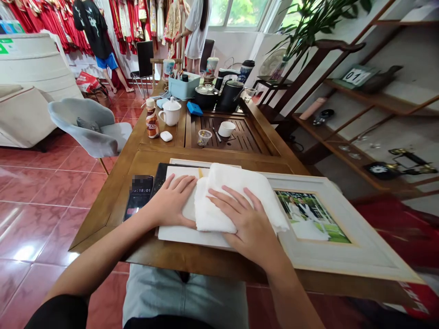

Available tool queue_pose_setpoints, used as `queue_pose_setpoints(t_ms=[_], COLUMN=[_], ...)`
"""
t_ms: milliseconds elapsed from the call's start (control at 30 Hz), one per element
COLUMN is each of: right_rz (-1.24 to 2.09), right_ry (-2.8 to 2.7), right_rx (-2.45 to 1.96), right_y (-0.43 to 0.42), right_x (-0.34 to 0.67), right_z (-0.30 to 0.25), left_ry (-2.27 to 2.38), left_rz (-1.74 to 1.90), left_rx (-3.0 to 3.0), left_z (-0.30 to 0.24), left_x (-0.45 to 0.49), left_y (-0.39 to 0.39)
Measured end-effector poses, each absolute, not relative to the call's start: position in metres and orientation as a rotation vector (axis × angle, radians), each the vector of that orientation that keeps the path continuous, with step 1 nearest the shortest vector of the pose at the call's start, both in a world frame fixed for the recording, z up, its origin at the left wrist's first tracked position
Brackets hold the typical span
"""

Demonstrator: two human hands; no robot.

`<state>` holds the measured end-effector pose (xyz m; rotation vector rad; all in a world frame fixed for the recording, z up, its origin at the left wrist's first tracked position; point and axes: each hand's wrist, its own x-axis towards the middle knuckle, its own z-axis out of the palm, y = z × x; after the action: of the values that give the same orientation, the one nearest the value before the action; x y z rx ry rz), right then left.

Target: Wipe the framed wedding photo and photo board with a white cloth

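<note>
A folded white towel (240, 183) lies over the right part of a flat white panel (195, 234) at the near edge of the table. On top of the towel my right hand (245, 219) rests flat with its fingers spread. My left hand (176, 201) is spread on the panel, just left of the towel, its thumb close to the towel's edge. A small yellowish strip (200, 173) shows behind the towel. The towel hides much of the panel. Right of it lies a white-framed wedding photo (308, 214), partly under the towel.
A phone (139, 196) lies left of the panel. Farther back on the wooden table (103, 224) are a bottle (152, 119), a lidded white mug (170, 112), a small cup (226, 129) and a kettle (229, 96). A grey chair (89, 128) stands at left. Two people stand far back.
</note>
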<state>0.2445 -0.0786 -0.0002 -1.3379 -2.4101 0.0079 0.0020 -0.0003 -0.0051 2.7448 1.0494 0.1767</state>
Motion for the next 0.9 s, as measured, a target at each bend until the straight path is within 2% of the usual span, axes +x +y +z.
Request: queue_pose_setpoints(t_ms=[500, 900], right_rz=[-0.275, -0.097], right_ry=[-2.253, -2.457], right_rx=[-1.558, -1.301], right_y=[-0.070, -0.084], right_x=[0.262, 0.254], right_z=[-0.013, -0.001], left_ry=[1.061, 1.042], left_rz=[0.231, 0.218], left_rx=[2.686, 2.701], left_z=[-0.003, -0.004], left_x=[0.003, 0.001], left_y=[-0.002, -0.001])
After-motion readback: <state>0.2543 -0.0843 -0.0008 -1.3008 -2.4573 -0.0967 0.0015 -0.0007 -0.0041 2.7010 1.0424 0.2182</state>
